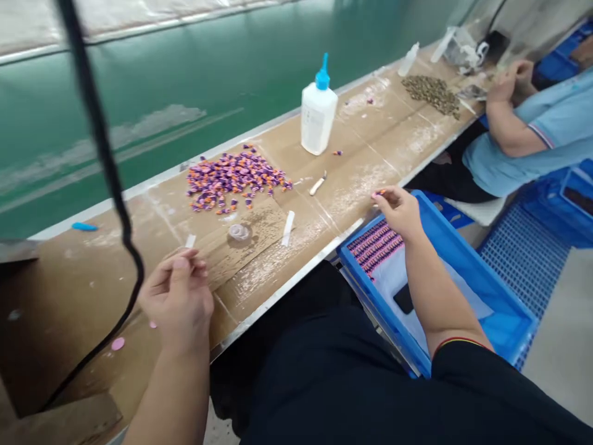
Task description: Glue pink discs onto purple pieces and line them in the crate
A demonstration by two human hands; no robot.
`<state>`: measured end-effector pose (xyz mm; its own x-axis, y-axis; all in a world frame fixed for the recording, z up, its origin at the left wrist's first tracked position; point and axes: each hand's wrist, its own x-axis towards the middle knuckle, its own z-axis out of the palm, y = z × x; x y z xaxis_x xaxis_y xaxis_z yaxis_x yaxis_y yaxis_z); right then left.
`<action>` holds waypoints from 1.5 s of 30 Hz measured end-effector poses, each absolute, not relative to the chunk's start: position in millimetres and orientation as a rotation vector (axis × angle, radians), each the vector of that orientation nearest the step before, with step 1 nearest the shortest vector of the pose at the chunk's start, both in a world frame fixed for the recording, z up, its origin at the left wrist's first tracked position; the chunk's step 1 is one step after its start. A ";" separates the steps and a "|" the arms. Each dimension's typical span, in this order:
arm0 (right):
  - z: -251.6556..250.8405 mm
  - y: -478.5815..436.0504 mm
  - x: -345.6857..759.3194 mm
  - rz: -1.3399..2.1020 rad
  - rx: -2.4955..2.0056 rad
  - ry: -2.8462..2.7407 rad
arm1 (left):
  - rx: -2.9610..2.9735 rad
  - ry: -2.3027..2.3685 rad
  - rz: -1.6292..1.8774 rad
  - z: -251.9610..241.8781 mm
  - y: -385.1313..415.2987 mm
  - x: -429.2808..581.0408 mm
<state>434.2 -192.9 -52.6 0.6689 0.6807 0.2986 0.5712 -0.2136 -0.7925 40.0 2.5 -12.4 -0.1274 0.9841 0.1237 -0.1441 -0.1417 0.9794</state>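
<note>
My left hand (178,296) hovers over the cardboard-covered bench (259,259), fingers curled loosely, thumb against forefinger; nothing shows in it. My right hand (397,210) is raised above the blue crate (467,259) at the bench's edge and pinches a small purple and orange piece (378,193) at its fingertips. A pile of purple and orange pieces (234,176) lies on the bench between my hands, further back. Inside the crate, rows of the same pieces (373,244) are lined up on a white sheet.
A white glue bottle with a blue nozzle (318,114) stands behind the pile. A small clear cap (239,232), white sticks (288,227) and a pink disc (118,343) lie on the bench. A black cable (111,179) hangs left. A person in a blue shirt (537,136) works at the right by brown pieces (430,93).
</note>
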 end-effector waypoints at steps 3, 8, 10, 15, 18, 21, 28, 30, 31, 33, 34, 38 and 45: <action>-76.3 -252.9 446.8 -0.015 -2.088 -0.765 | 1.156 1.222 1.502 -2.4 4.9 49.4; -123.6 -317.9 416.3 0.442 -2.460 -0.746 | 1.224 1.300 1.499 17.9 -4.7 66.0; -136.4 -331.4 396.1 0.583 -2.499 -0.724 | 1.250 1.311 1.491 22.1 -7.9 70.1; -152.5 -348.9 368.4 0.868 -2.596 -0.680 | 1.242 1.329 1.460 23.3 -9.6 73.2; -157.3 -350.9 367.9 0.980 -2.644 -0.677 | 1.268 1.329 1.444 19.2 -6.8 70.3; -159.2 -350.1 370.2 1.062 -2.677 -0.695 | 1.356 1.327 1.469 9.5 2.2 64.0; -157.2 -346.9 370.6 1.156 -2.727 -0.739 | 1.422 1.260 1.542 -12.0 19.5 52.5; -156.4 -345.8 370.4 1.162 -2.740 -0.746 | 1.447 1.267 1.536 -13.4 19.7 52.0; -156.0 -345.3 370.4 1.163 -2.746 -0.749 | 1.463 1.276 1.534 -13.8 19.8 52.0; -155.2 -344.5 370.3 1.166 -2.756 -0.756 | 1.487 1.290 1.531 -14.4 20.3 51.7; -154.8 -344.2 370.3 1.169 -2.760 -0.759 | 1.488 1.292 1.533 -14.8 20.7 51.5; -153.3 -343.1 369.6 1.170 -2.772 -0.781 | 1.455 1.269 1.545 -16.3 21.8 50.3; -146.6 -337.9 365.6 1.164 -2.808 -0.818 | 1.459 1.205 1.578 -19.1 19.5 47.5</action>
<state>365.6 -337.9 -146.6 0.5913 0.4614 -0.6614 0.4661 -0.8648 -0.1865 47.5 19.5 -19.1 -0.1556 0.9167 0.3680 0.1139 -0.3534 0.9285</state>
